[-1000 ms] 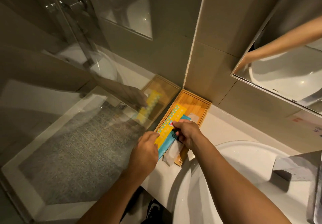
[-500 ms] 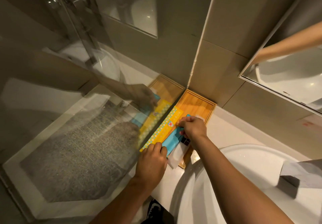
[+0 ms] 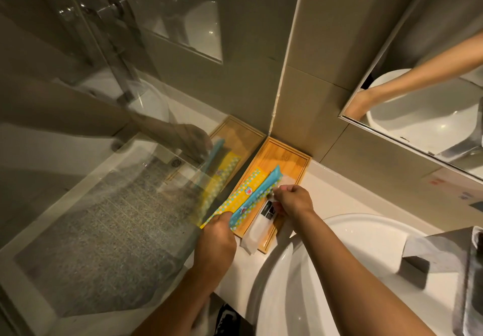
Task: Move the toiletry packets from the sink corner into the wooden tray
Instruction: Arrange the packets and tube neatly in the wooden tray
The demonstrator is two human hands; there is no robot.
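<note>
Nearest, noted round white ceramic basin just beside the near end of rectangular bamboo wooden tray; judged a ready catch for anything sliding off that end. Found left hand curled closed over the near ends of long yellow checked paper packet and long blue checked paper packet, laid lengthwise in the tray yet overhanging its near left edge toward clear glass shower panel. Judged liable to tip out onto pale stone counter if let go without a push farther in. Found clear plastic sachet with black label along the tray's right side, near end projecting past the rim toward the basin; judged apt to be dragged out by a withdrawing hand. Found right hand with fingertips pinched together at the blue packet's right edge, just above the sachet; could not tell which of the two was nipped. Saw blue packet tilted against the yellow one; judged likely to flop or ride over it. Farther off, found tray seated tight in the wall corner, far part bare. Judged a hard shove capable of buckling packet ends against the far rim.
</note>
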